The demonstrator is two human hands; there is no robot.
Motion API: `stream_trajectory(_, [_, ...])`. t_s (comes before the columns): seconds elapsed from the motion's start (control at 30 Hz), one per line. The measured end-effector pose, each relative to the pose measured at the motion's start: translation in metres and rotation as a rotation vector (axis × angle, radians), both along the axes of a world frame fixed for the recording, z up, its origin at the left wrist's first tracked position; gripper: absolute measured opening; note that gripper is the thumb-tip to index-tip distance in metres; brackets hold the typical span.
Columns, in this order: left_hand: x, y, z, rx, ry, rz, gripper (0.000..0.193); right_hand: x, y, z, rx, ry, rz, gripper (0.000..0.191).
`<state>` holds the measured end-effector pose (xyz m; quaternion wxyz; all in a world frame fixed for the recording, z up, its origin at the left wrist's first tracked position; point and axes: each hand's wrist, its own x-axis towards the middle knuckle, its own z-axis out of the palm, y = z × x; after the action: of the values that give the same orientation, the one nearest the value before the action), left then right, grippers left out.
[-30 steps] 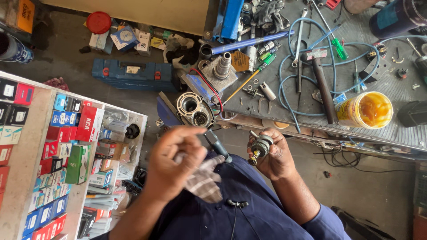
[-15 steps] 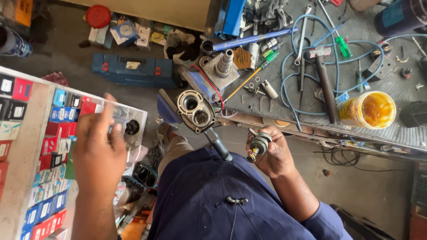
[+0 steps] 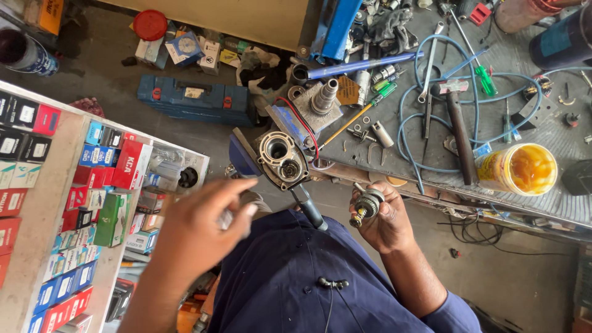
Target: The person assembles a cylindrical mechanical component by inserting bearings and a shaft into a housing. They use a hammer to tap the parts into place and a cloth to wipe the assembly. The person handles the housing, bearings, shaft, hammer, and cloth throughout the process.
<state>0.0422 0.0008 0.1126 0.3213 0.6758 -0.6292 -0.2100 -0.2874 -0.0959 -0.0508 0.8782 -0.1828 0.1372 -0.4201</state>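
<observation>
Head view: a small geared motor part (image 3: pixel 367 206) is gripped in the right hand (image 3: pixel 383 221), just off the workbench edge (image 3: pixel 444 194).

Its long axis is tilted, the tip pointed down-left toward the open gear housing (image 3: pixel 281 159). The left hand (image 3: pixel 200 229) is blurred and loosely curled; its hold cannot be told. Open room is left between the hands. Red, blue and green boxes (image 3: pixel 92 185) are stacked on the left-hand shelf.

gear part (image 3: pixel 368 206) in right hand (image 3: pixel 385 222) | opened tool housing (image 3: pixel 280 159) at workbench (image 3: pixel 555 203) edge, between both hands | left hand (image 3: pixel 200 225) beside shelf of boxes (image 3: pixel 43 203)
</observation>
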Motion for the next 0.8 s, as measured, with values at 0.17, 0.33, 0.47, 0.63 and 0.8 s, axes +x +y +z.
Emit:
stream_trajectory(0.17, [-0.023, -0.014, -0.001, -0.086, -0.32, -0.191, 0.054, 0.0, -0.002, 0.0, -0.012, 0.003, 0.006, 0.037])
stream_trajectory(0.33, [-0.035, -0.021, 0.0, -0.022, -0.418, -0.208, 0.048, -0.004, 0.0, -0.002, -0.018, 0.003, -0.008, 0.037])
stream_trajectory(0.47, [-0.052, -0.029, 0.001, 0.262, -0.168, -0.127, 0.05, -0.007, 0.001, -0.006, -0.015, 0.006, -0.025, 0.038])
stream_trajectory(0.63, [-0.039, -0.023, 0.01, 0.217, 0.633, -0.186, 0.054, -0.017, 0.001, -0.008, -0.017, 0.005, -0.059, 0.038])
stream_trajectory(0.8, [-0.004, -0.002, 0.019, 0.131, 0.916, -0.236, 0.05, -0.024, -0.003, -0.007, -0.002, 0.015, -0.088, 0.038])
